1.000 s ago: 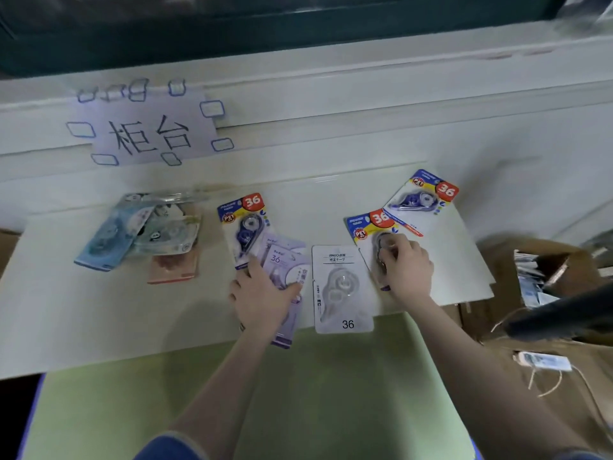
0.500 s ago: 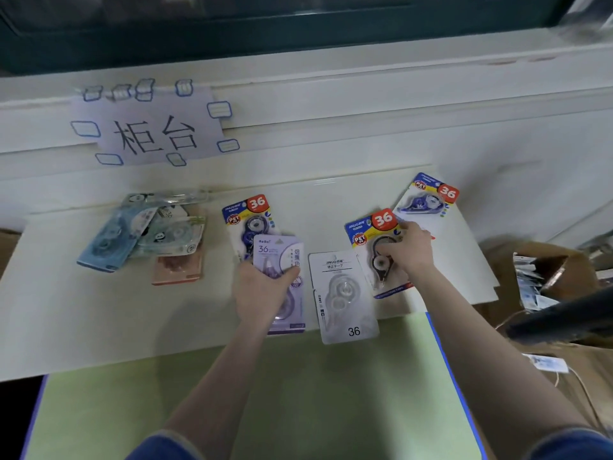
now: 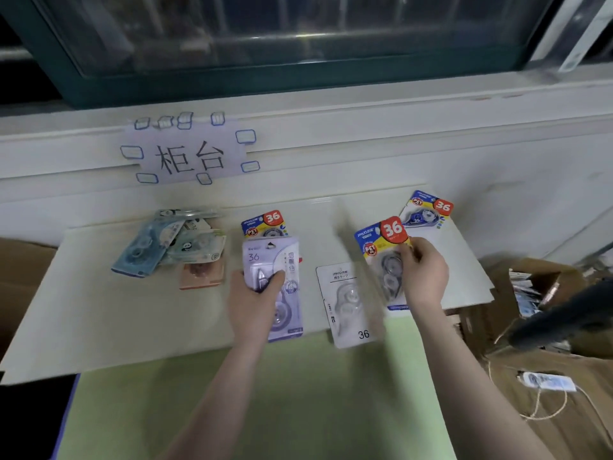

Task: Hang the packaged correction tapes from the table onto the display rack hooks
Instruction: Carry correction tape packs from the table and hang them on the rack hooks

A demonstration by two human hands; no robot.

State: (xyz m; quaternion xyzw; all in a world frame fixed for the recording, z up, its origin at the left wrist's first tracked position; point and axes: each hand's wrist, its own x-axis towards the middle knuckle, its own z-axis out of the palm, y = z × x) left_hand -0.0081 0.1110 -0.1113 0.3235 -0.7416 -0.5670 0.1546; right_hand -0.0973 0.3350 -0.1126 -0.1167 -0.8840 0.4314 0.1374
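- The left hand (image 3: 255,302) grips a pale lilac carded correction tape pack printed 36 (image 3: 272,280), thumb curled over its clear blister.
- The right hand (image 3: 423,277) pinches a blue-and-yellow carded pack with a red 36 badge (image 3: 381,254) by its right edge, tilted.
- Between the hands a white carded pack marked 36 (image 3: 348,303) lies flat on the pale white bench (image 3: 99,310).
- Just beyond the left hand lies a second blue-and-yellow pack (image 3: 265,224); a third (image 3: 428,210) lies beyond the right hand.
- Well left of the left hand sits a heap of teal and panda-print packs (image 3: 172,244) over a pink pack (image 3: 202,273).
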